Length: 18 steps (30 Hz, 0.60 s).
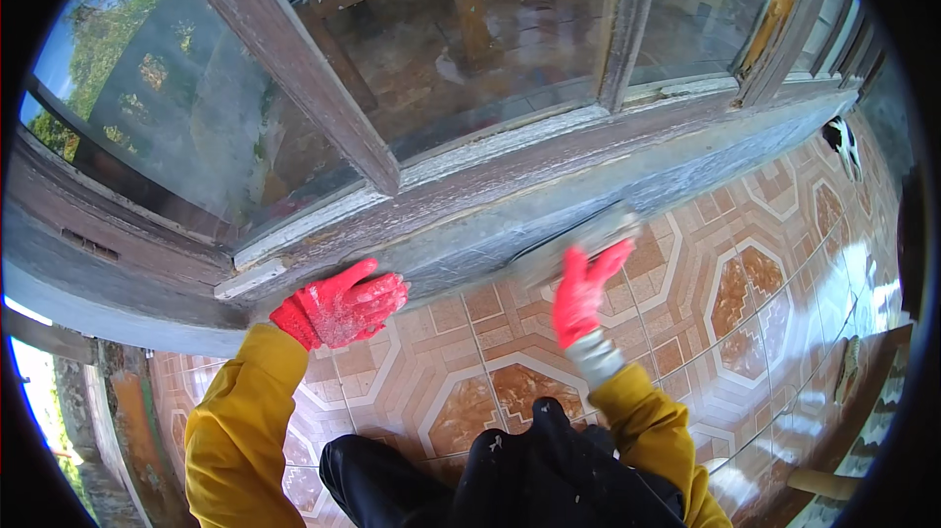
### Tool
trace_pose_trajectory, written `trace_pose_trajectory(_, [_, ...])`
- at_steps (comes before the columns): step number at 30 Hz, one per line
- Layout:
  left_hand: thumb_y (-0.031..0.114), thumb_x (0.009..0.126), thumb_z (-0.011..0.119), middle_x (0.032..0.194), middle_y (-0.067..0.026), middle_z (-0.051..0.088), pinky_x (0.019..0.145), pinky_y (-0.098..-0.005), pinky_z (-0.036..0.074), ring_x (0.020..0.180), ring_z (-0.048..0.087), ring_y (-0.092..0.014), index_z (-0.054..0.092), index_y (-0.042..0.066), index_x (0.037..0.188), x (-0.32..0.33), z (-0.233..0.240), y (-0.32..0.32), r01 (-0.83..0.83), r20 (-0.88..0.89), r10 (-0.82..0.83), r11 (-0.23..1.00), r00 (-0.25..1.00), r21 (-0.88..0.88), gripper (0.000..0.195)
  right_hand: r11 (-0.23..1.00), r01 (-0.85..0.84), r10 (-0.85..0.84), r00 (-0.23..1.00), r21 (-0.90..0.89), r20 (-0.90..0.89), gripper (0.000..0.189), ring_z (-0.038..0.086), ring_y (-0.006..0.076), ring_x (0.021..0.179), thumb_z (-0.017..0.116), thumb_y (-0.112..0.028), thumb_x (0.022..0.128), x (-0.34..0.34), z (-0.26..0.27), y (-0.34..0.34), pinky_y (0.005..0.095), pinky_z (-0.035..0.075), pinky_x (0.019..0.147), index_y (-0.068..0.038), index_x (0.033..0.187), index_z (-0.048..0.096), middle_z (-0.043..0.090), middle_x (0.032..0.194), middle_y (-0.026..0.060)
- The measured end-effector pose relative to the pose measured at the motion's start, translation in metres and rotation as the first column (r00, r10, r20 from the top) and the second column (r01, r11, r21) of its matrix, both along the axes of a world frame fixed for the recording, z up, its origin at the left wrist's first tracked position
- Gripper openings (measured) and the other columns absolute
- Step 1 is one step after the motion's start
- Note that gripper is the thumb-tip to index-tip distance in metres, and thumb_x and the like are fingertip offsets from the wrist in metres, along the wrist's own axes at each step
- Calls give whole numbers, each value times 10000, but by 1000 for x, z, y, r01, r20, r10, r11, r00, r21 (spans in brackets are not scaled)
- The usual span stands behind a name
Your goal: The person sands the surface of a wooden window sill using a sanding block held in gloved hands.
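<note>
My right hand [586,290], in a red work glove, grips a flat rectangular hand tool [581,240] that looks like a plasterer's float. Motion blurs the tool, and its handle is hidden. Its dark long edge lies along the bluish-grey face of the low wall [691,164] under the window. My left hand [345,304], in a matching glove with whitish dust on it, rests on the edge of the wall's grey ledge [470,237]. Nothing shows in that hand; its thumb stands apart from the fingers.
Weathered wooden window framing [309,79] with glass panes rises above the ledge. Patterned floor tiles [544,388] run along the wall's foot. A black-and-white animal [842,145] lies by the wall at far right. Wooden furniture [831,482] stands at lower right.
</note>
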<state>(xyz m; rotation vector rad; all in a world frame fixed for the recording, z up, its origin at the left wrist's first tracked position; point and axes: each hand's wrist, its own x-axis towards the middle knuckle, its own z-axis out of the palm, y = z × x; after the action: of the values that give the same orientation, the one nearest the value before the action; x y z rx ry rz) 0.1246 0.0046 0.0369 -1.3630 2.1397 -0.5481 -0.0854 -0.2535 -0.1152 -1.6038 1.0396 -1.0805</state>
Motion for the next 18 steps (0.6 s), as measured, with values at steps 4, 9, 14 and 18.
trace_pose_trajectory(4, [458,871,540,1371,-14,511,1127,-474,271,1267,439,-209,564,132,1284,-4,8,2,17,-12,-17,1000,1000,-15,527,904,-63,-211,795,423,569,852,373,311,1330,493,-426,944,-22,15,-143,423,328,1092,-52,1515,-18,250,1516,166])
trace_pose_trajectory(9, [443,880,534,1389,-23,498,1131,-480,265,1281,429,-216,552,131,1299,-6,0,-15,34,7,-33,999,999,-29,522,925,-18,-235,758,380,608,822,489,294,1213,528,-429,925,-68,-20,-244,408,418,1016,-11,1494,107,391,1411,184])
trace_pose_trajectory(14, [433,920,473,1425,-57,453,1136,-481,238,1338,368,-244,507,118,1335,2,-2,1,35,50,-34,999,998,-19,522,995,7,-32,970,104,240,883,190,278,1411,580,-272,904,8,18,-1,404,292,1116,-68,1521,-18,128,1543,164])
trace_pose_trajectory(18, [455,890,524,1415,-14,475,1138,-480,250,1310,403,-219,531,141,1321,-2,2,-7,34,46,-33,999,998,-22,534,997,-77,78,996,-26,42,934,73,277,1441,610,-245,883,7,-20,44,409,241,1142,-82,1522,-52,-56,1574,153])
